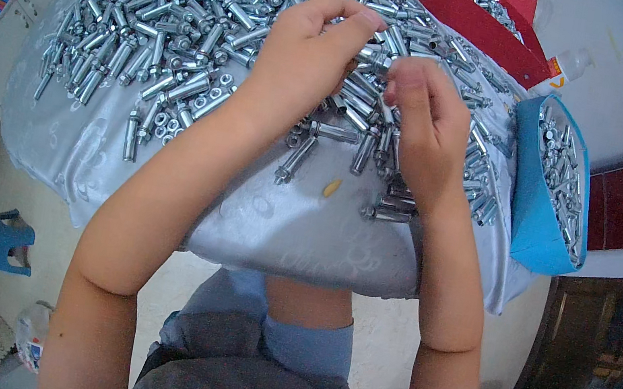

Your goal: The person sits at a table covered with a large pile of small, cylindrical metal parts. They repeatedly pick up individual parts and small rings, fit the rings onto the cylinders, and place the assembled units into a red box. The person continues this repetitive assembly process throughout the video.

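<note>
My left hand (306, 51) is closed, its thumb and forefinger pressed together over the pile. My right hand (431, 120) pinches one end of a shiny metal sleeve anchor bolt (373, 59). The bolt lies level between the hands, its other end running in under my left fingers, where the grip is partly hidden. Around and below both hands spreads a large heap of similar sleeve anchor bolts (194, 9). Several loose nuts (168, 123) lie left of my left forearm. A few bolts (392, 207) rest near my right wrist.
A pale satin cloth (266, 224) covers the table. At the right edge stands a blue bin (542, 231) filled with bolts; behind it are a red tray (470, 16) and a clear bottle (567, 70). A blue stool (4, 240) stands on the floor at left.
</note>
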{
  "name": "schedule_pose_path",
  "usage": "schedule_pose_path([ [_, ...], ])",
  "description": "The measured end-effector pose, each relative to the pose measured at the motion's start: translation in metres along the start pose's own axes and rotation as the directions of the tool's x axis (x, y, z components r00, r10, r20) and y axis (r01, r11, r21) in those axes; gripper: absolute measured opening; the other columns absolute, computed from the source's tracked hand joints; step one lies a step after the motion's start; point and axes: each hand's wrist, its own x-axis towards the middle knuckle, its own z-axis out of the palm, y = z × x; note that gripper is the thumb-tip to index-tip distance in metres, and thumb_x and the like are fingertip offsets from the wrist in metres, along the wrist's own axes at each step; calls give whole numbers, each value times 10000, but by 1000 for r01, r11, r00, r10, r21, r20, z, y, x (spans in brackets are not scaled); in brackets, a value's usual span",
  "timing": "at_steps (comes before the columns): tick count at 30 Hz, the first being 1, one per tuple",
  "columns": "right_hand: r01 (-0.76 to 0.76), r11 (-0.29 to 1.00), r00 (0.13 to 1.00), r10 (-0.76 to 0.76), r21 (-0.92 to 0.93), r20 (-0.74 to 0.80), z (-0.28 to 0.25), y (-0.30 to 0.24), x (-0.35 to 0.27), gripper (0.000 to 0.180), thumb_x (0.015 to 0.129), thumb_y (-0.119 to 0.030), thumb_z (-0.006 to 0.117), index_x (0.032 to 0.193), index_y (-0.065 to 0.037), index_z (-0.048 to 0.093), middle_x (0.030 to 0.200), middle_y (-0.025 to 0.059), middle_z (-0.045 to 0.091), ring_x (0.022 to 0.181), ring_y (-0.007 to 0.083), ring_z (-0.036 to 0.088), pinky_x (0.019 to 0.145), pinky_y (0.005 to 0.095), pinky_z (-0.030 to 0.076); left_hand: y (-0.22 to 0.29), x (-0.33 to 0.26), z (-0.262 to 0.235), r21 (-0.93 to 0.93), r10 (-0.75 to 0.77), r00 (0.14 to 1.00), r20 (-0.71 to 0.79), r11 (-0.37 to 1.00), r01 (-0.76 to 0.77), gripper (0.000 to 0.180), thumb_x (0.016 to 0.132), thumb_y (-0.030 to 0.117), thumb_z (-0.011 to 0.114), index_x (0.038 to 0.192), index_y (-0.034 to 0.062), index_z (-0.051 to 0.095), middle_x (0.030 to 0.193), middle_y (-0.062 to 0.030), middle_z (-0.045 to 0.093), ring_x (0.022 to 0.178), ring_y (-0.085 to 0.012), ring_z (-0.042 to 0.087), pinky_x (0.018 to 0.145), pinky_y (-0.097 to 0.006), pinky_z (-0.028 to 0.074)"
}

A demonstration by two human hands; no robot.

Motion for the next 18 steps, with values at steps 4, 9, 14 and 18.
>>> schedule_pose_path([
  [4,224,957,970,-238,-186,-53,-3,-4,4,245,666,-59,668,892,-58,575,709,58,526,650,153,517,604,264,415,6,-2,-2,-77,-57,998,-15,995,56,224,844,268,502,898,69,588,496,64,372,400,-27,318,373,-186,215],
  [9,397,868,914,-403,-299,45,-6,-1,9,236,657,-56,661,880,-66,584,719,74,522,652,205,518,600,294,421,6,-2,-2,-108,-89,996,7,990,89,229,847,270,500,915,69,586,493,74,349,391,-24,283,370,-187,197],
  [14,436,831,900,-390,-346,195,-16,10,9,209,673,-99,664,866,-66,590,716,69,525,641,198,521,584,297,418,5,-2,0,-108,-114,993,33,987,117,229,847,275,499,914,74,587,493,75,345,388,-24,285,364,-184,197],
  [18,290,909,957,-280,-299,79,-11,-3,4,178,690,-121,657,842,-63,586,683,69,527,604,199,520,551,296,410,5,-3,-3,-79,-144,988,47,986,148,211,819,242,524,906,62,590,544,16,454,420,-43,393,374,-183,304],
])
